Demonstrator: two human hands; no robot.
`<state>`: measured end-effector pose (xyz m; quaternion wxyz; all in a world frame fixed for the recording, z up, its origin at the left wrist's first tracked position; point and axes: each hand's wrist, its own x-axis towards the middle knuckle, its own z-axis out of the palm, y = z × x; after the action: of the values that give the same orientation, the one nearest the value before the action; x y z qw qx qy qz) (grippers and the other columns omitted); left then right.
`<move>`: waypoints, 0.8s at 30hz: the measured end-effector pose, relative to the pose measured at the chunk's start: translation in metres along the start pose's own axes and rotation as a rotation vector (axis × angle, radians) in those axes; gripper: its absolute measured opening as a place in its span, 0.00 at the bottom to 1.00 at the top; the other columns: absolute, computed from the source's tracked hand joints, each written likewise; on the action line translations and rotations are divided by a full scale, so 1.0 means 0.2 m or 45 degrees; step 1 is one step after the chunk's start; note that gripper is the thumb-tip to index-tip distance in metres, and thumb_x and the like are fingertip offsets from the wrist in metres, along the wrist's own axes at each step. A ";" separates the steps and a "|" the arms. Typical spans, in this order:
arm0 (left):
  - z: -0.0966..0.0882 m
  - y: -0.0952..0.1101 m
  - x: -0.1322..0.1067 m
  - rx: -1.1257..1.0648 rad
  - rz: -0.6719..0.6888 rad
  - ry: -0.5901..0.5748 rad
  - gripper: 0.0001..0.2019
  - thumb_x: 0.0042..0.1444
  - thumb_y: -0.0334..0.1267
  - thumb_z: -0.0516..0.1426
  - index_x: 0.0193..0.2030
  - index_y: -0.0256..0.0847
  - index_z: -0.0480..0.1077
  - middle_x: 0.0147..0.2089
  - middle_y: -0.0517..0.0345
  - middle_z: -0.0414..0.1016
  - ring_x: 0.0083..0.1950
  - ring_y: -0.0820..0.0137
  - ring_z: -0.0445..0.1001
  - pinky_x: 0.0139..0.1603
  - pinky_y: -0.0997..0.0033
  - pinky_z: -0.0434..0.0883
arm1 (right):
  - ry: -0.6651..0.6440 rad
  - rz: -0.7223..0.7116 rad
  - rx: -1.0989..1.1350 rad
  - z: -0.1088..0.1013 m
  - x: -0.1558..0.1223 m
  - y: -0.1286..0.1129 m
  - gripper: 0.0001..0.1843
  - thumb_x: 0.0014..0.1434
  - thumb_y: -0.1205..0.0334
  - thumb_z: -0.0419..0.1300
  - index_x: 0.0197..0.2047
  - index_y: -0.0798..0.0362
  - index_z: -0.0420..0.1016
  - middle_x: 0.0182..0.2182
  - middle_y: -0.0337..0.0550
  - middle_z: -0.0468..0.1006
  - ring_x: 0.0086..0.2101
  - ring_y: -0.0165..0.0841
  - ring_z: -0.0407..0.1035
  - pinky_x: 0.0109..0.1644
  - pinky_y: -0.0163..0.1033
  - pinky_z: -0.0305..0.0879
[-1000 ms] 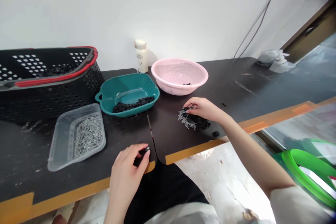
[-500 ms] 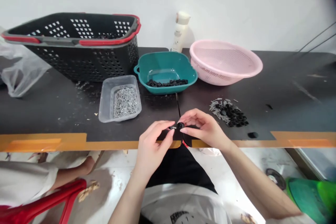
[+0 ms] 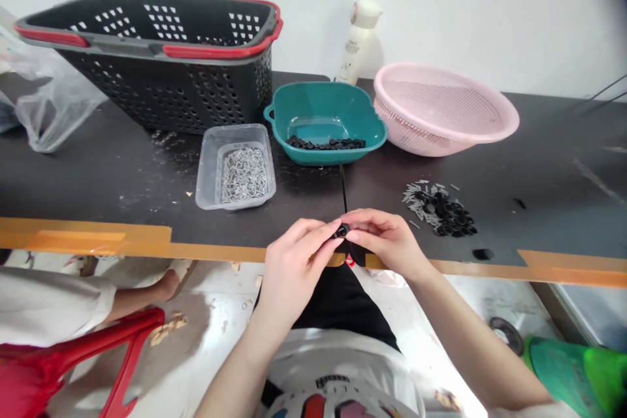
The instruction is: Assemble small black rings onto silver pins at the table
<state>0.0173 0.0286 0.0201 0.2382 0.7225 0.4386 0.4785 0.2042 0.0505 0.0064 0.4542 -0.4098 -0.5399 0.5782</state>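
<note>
A dark workbench (image 3: pixel 553 209) filled the frame, a black basket (image 3: pixel 166 88) stood upper left, a teal bowl (image 3: pixel 326 155) and pink colander (image 3: pixel 406 130) upper centre, the left hand (image 3: pixel 294 268) and right hand (image 3: pixel 386 241) pinching a small black part (image 3: pixel 341 230) at the front edge, centre.

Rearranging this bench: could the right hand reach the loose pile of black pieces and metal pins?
Probably yes: the pile lies close beyond the right hand, with nothing between them, though that hand is pinching a small black piece with the left hand.
</note>
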 end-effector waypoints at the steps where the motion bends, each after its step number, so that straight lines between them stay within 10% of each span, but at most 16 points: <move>1: 0.00 0.00 0.00 0.009 -0.011 -0.003 0.11 0.59 0.31 0.61 0.49 0.40 0.75 0.40 0.57 0.78 0.37 0.74 0.78 0.40 0.78 0.75 | -0.002 0.008 0.007 0.00 0.00 0.00 0.10 0.52 0.62 0.71 0.40 0.47 0.83 0.36 0.41 0.85 0.37 0.33 0.79 0.45 0.37 0.77; 7: -0.01 0.02 -0.01 -0.053 -0.179 -0.004 0.11 0.55 0.32 0.64 0.45 0.43 0.72 0.38 0.64 0.80 0.33 0.78 0.78 0.36 0.84 0.75 | 0.027 0.024 0.110 0.01 0.00 0.00 0.10 0.49 0.66 0.72 0.37 0.48 0.82 0.33 0.37 0.85 0.34 0.29 0.79 0.42 0.32 0.76; 24: 0.03 -0.04 0.01 0.044 0.134 0.153 0.06 0.56 0.37 0.64 0.32 0.39 0.73 0.28 0.62 0.77 0.29 0.75 0.74 0.32 0.76 0.69 | 0.069 0.177 0.015 0.02 -0.02 -0.02 0.11 0.51 0.59 0.71 0.40 0.46 0.84 0.33 0.41 0.86 0.32 0.32 0.79 0.39 0.35 0.77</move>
<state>0.0204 0.0359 0.0118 0.1734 0.7184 0.4219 0.5252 0.2013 0.0447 0.0113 0.4295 -0.4592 -0.4943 0.6002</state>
